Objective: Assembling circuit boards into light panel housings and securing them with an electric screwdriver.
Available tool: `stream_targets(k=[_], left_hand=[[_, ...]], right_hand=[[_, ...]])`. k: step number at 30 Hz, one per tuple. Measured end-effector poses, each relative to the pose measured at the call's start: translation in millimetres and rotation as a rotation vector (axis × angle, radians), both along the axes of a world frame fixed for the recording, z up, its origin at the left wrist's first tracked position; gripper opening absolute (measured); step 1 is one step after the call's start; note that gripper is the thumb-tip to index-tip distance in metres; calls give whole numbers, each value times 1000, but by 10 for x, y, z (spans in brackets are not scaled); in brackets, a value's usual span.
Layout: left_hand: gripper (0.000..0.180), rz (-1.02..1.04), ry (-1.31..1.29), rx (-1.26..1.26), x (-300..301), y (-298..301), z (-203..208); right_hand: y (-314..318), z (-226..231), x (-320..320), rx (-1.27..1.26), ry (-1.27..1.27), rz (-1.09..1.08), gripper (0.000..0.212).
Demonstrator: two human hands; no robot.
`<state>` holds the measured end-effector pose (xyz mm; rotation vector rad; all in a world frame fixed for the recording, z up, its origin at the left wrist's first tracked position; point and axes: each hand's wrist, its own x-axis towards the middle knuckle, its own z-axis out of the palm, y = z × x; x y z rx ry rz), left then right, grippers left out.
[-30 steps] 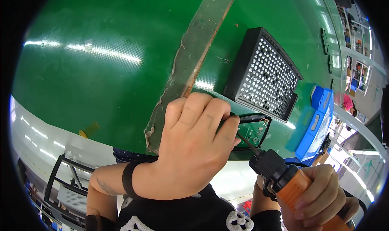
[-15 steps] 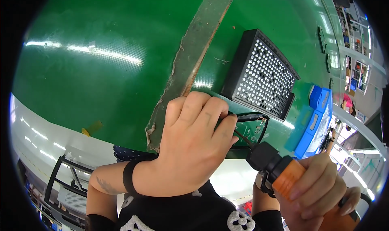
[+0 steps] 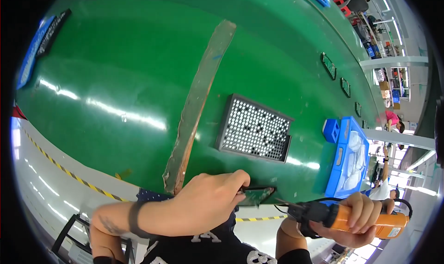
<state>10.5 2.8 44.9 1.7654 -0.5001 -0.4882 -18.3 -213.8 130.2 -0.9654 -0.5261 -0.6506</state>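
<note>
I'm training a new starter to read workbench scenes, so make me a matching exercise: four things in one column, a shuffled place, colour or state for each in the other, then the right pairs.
Things:
1. Screwdriver
2. Board
3. Tray
4. Bin

Descriptions:
A. Filled with small shiny pieces
B. Gripped in the right hand
C. Blue
D. Held at its edge by the left hand

Right pairs: 1-B, 2-D, 3-A, 4-C

From here I see more desk [image 3: 134,74] (a blue bin [image 3: 33,55] has entered far left). The right hand [image 3: 359,216] has swung the orange screwdriver [image 3: 341,218] nearly level, away from the circuit board [image 3: 257,197].
</note>
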Motion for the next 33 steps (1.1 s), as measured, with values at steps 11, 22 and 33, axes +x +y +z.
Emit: stream_targets(k=[11,22,33], left_hand=[[32,-87,550,-159,1634,-533,606],[56,-128,677,-343,901,-401,705],[66,93,738,-668,230,-313,492]], right_hand=[[-678,-181,107,-288,1165,-155,55],[-1060,15,-52,-941,941,152,66],[-2682,-252,-738,-1683,1581,-405,83]])
